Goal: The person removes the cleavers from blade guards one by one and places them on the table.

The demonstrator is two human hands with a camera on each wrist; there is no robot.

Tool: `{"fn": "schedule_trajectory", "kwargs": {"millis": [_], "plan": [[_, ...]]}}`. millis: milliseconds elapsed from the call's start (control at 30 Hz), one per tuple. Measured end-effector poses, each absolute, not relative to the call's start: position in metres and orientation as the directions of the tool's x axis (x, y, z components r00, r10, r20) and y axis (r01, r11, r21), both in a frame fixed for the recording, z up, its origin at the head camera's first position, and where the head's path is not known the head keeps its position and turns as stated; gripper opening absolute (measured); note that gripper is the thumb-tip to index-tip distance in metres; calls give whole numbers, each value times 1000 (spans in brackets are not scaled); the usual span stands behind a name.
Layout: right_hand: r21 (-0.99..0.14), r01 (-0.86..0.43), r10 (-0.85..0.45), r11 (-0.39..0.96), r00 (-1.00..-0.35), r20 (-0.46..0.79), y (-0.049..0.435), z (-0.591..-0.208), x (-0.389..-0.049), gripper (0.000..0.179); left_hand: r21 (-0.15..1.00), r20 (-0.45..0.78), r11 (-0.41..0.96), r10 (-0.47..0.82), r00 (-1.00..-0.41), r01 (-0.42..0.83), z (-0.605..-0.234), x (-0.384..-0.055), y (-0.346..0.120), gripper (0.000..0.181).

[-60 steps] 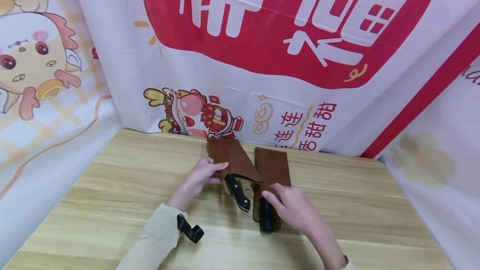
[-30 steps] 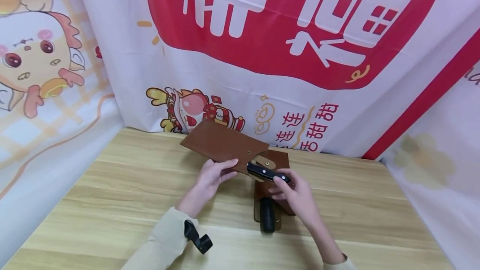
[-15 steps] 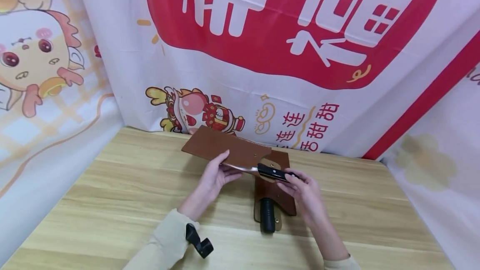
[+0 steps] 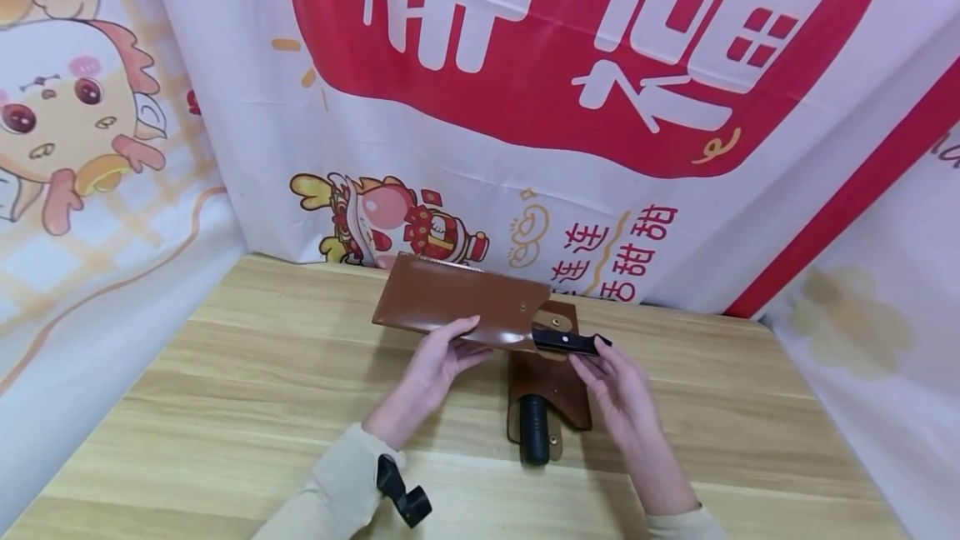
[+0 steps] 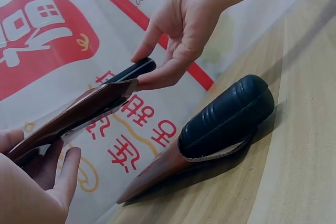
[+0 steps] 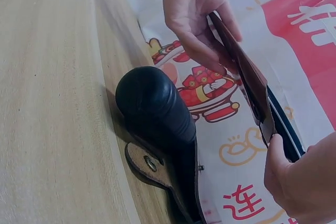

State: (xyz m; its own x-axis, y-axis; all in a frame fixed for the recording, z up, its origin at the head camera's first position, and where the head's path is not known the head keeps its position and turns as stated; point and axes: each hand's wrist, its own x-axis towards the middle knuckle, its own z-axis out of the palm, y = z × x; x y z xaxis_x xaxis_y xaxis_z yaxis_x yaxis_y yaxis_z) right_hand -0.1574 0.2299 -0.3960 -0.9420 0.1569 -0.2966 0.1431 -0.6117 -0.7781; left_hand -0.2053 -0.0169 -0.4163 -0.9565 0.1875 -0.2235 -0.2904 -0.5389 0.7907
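Note:
My left hand (image 4: 437, 361) holds a wide brown leather sheath (image 4: 457, 294) by its lower edge, thumb on the front face, above the table. From the sheath's right end sticks a knife's black riveted handle (image 4: 566, 340); the blade is hidden inside. With thumb and fingers my right hand (image 4: 621, 386) pinches the end of that handle. A tan snap flap (image 4: 553, 321) hangs unfastened beside the handle. Below, a second brown sheath (image 4: 551, 377) lies on the table, a thick ridged black handle (image 5: 231, 114) sticking out toward me.
The wood-grain table (image 4: 247, 407) meets a printed cloth backdrop (image 4: 637, 257) right behind the sheaths. More cloth hangs at the left and right sides. A black wrist mount (image 4: 405, 490) juts from my left sleeve.
Both hands lifted the left sheath and turned it so the handle points right. My right hand left the second sheath and took the knife handle. Lately the sheath shifted slightly right.

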Motion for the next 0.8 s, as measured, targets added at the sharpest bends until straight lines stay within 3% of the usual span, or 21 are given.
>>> {"fn": "schedule_trajectory", "kwargs": {"millis": [167,567,800], "plan": [[-742,137,144,-657,-943,-301,232,-395,-157,10,754,-236,-583,193,-953,-304,-417,-206,-15,27],[-706,114,147,-699,-943,-298,235,-390,-157,21,691,-259,-653,178,-949,-311,-415,-208,-15,26],[-691,91,157,-717,-945,-287,245,-387,-158,20,694,-250,-667,132,-959,-273,-412,-212,-23,11]]}}
